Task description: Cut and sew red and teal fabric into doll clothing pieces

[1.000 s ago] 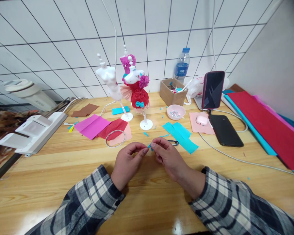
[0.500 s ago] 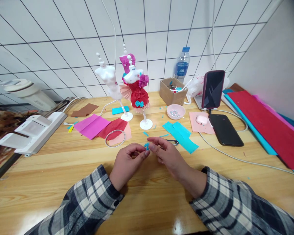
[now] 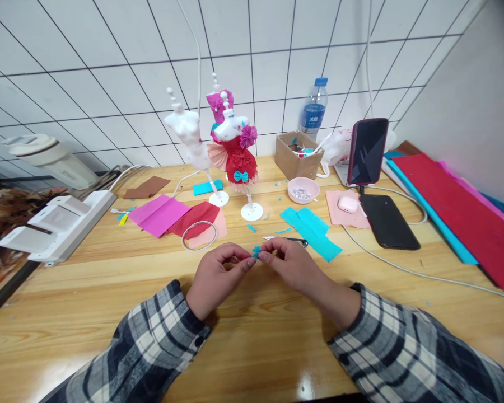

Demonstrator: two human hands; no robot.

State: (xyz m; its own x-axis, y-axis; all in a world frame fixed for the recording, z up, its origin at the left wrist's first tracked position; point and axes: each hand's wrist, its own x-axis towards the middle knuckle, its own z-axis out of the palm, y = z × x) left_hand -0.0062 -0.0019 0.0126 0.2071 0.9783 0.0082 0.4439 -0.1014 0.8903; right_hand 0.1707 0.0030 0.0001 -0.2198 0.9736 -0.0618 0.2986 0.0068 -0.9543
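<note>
A small piece of crinkled blue paper [image 3: 256, 251] is pinched between my two hands above the table. My left hand [image 3: 220, 274] grips its left side with thumb and forefinger, and my right hand [image 3: 292, 266] grips its right side. Just beyond my right fingers lies a pair of scissors [image 3: 300, 242], partly hidden by that hand. Blue paper strips [image 3: 315, 232] rest to the right of it. A small mannequin [image 3: 240, 159] in a red paper dress with a blue bow stands upright behind my hands.
A bare white mannequin [image 3: 187, 137] and one in magenta stand behind. A pink bowl [image 3: 303, 190] holds small shiny pieces; a cardboard box [image 3: 298, 157] stands behind it. Coloured paper sheets [image 3: 159, 215] and a metal ring [image 3: 199, 235] lie left, phones [image 3: 388, 221] right.
My right forefinger has come down from above the blue paper, and the right fingers now pinch its side. More of the scissors shows. The view has shifted slightly.
</note>
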